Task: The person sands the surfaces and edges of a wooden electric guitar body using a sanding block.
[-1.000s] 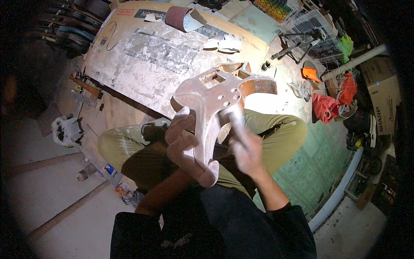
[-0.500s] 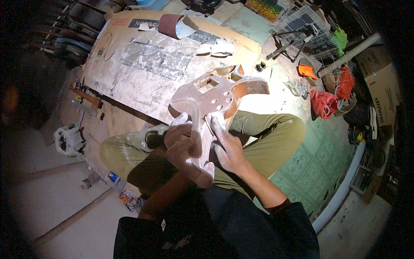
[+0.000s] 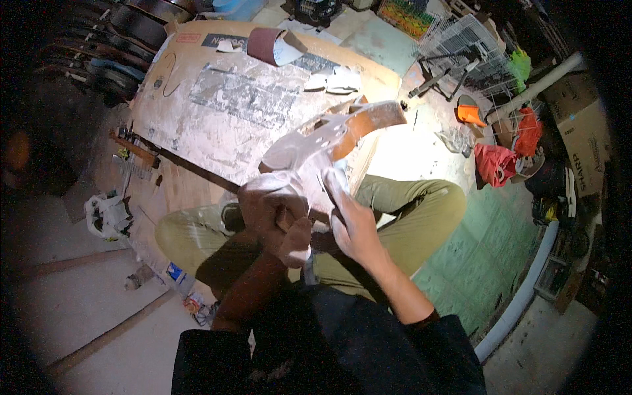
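Note:
A bare wooden electric guitar body (image 3: 299,146), dusty on its face and orange-brown along its edge, is tilted above my crossed legs. Its round holes and cut-out pockets show at the far part. My left hand (image 3: 276,210), in shadow, is closed over the near left part of the body, its thumb toward me. A small tan patch shows between its fingers; I cannot make out what it is. My right hand (image 3: 353,220) grips the near right edge, fingers pointing away along it, pale with dust. The near end of the body is mostly hidden by my hands.
A dust-covered cardboard sheet (image 3: 217,141) lies ahead, bearing a curled brown sandpaper strip (image 3: 264,47) and torn white paper (image 3: 342,80). To the right are a wire rack (image 3: 454,46), an orange item (image 3: 471,114) and a red bag (image 3: 495,164). Crumpled white plastic (image 3: 107,215) lies left.
The guitar body has tilted, so its face shows more narrowly and its edge more. My left hand has shifted up over its near part; my right hand stays on the right edge.

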The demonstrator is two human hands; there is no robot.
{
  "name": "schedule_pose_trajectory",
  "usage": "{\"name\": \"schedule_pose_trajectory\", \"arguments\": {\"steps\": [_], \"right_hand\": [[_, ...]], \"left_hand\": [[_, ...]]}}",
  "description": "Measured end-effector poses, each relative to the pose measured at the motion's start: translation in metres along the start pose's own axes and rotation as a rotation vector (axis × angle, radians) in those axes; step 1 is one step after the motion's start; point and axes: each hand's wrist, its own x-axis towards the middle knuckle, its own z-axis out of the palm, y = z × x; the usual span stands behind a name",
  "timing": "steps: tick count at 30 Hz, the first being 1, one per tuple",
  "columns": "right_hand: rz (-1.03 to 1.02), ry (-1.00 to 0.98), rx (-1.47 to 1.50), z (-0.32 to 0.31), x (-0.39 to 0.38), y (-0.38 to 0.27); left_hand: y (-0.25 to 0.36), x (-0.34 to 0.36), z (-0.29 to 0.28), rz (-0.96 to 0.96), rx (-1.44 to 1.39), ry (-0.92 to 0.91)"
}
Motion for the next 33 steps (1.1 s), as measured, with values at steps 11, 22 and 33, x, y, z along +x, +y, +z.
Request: {"name": "schedule_pose_trajectory", "arguments": {"steps": [11, 22, 33], "right_hand": [[0.026, -0.046, 0.002, -0.010, 0.030, -0.008], [0.016, -0.097, -0.098, -0.012, 0.035, -0.005], [0.185, -0.204, 0.055, -0.013, 0.026, -0.024]], "left_hand": [[0.016, 0.023, 0.003, -0.158, -0.215, 0.040], [0.008, 0.005, -0.022, -0.144, 0.467, -0.083], [0.011, 0.039, -0.007, 0.026, 0.135, 0.255]]}}
